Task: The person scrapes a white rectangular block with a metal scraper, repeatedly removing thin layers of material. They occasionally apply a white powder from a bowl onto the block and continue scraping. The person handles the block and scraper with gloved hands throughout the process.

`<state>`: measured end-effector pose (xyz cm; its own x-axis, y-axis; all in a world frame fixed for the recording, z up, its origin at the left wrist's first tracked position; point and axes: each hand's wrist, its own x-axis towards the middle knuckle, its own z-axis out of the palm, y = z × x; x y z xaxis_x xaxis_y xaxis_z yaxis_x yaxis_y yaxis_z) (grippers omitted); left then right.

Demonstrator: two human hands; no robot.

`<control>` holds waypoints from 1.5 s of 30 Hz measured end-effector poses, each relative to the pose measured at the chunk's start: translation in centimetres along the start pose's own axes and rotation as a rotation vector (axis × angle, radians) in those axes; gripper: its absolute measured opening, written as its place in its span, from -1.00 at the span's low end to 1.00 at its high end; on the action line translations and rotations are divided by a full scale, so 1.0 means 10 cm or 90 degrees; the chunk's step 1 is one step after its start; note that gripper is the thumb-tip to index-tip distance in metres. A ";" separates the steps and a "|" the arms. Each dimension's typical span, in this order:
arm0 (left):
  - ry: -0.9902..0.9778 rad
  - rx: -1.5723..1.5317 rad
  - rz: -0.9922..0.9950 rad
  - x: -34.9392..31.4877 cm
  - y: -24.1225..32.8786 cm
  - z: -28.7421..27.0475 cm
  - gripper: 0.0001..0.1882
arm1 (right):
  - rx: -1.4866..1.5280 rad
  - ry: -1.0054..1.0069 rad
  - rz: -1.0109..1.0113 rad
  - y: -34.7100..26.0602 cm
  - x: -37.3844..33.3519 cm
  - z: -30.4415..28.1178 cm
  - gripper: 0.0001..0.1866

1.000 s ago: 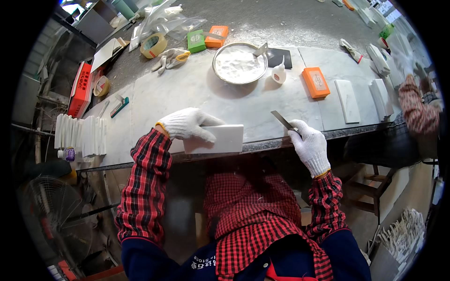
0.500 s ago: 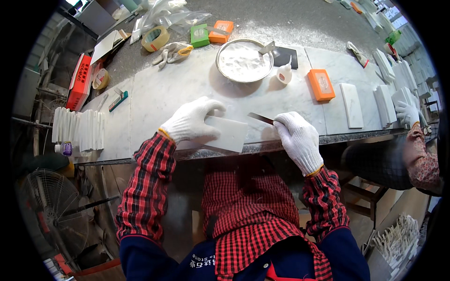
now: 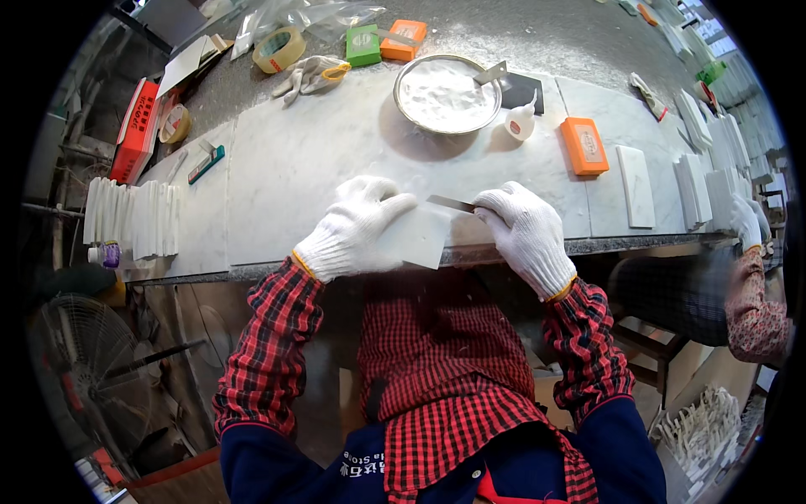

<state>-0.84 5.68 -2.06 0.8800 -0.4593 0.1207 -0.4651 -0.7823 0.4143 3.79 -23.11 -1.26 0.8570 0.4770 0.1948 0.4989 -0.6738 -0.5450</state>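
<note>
White knitted gloves cover both of my hands. My left hand (image 3: 353, 228) grips a flat white stone tile (image 3: 426, 238) at its left end, over the near edge of the worktop. My right hand (image 3: 527, 238) pinches a thin metal scraper blade (image 3: 450, 202), which points left. Its tip lies close to the tile's upper right corner; whether they touch I cannot tell. Beyond my hands stands a round metal bowl (image 3: 397, 99) of white paste or powder, with a metal scraper (image 3: 491, 73) resting in it. Right of the bowl is a small white squeeze bottle (image 3: 520, 124).
Stacked white tiles (image 3: 154, 220) stand at the left, more tiles (image 3: 693, 189) at the right. An orange box (image 3: 583, 146) and a single tile (image 3: 635, 186) lie nearer on the right. Tape (image 3: 279, 50) and loose gloves (image 3: 309, 77) lie far left. A co-worker's gloved hand (image 3: 745, 222) is at far right.
The scraper blade and my right hand have moved left, up to the tile. My left hand now covers more of the tile, which is tilted differently. The whole view has shifted slightly.
</note>
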 end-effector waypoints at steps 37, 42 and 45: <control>0.167 -0.094 0.021 0.00 0.15 0.34 -0.01 | -0.042 -0.078 -0.120 0.06 0.14 0.17 -0.81; 0.173 -0.090 0.019 -0.01 0.14 0.35 -0.07 | -0.068 -0.073 -0.129 0.03 0.12 0.18 -0.84; 0.175 -0.101 0.025 0.00 0.14 0.37 -0.08 | -0.070 -0.065 -0.126 0.05 0.10 0.20 -0.84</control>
<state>-1.86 3.08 -4.79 0.8647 -0.3400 0.3696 -0.4975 -0.6808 0.5376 4.65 -21.79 -2.97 0.7265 0.6565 0.2033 0.6718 -0.6161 -0.4112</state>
